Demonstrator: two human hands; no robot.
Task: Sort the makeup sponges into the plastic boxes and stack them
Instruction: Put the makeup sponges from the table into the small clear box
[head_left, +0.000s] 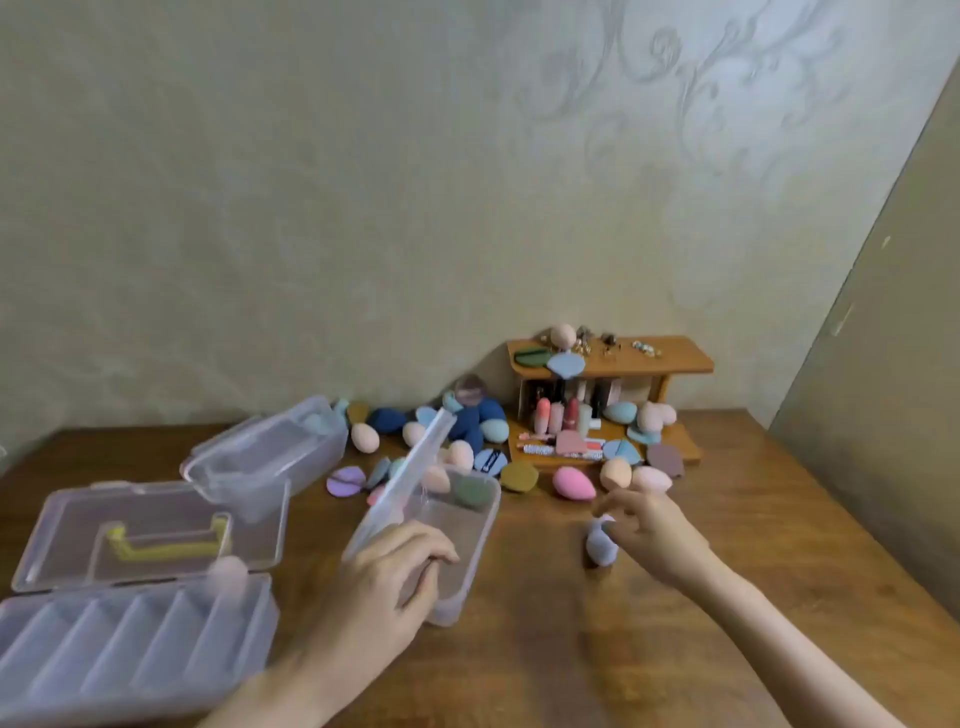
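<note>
We take the step in hand to be carrying one sponge into the open box. Our right hand (641, 525), right of centre in the frame, has its fingers curled round a pale lavender egg-shaped makeup sponge (601, 544) that sits on or just above the brown wooden surface (623, 649); blur hides whether it has left the wood. Our left hand (387, 569), at lower centre, grips the near rim of a small clear plastic box (470, 525) whose hinged lid (410, 475) stands tilted up along its left side. A dark green sponge (474, 492) and a peach one already lie at its far end, so the near floor of the box is free. To do this well, we should hold the sponge lightly, since it will squash, lift it over the right wall and lower it onto that free floor, while the left hand steadies the light box. The way between hand and box is bare wood, so the path looks easy. Just beyond our right hand lie a pink teardrop sponge (573, 483) and two peach ones, which a wide swing could roll. More sponges are heaped at the wall, beside a small wooden cosmetics shelf (613, 364) at centre right. To the left, a second clear box (270, 452) and a large open ribbed case with a yellow handle (135, 571) crowd the box, so the raised lid has little room to fall back. The surface's right edge runs down the right of the frame, well clear of our hands.
</note>
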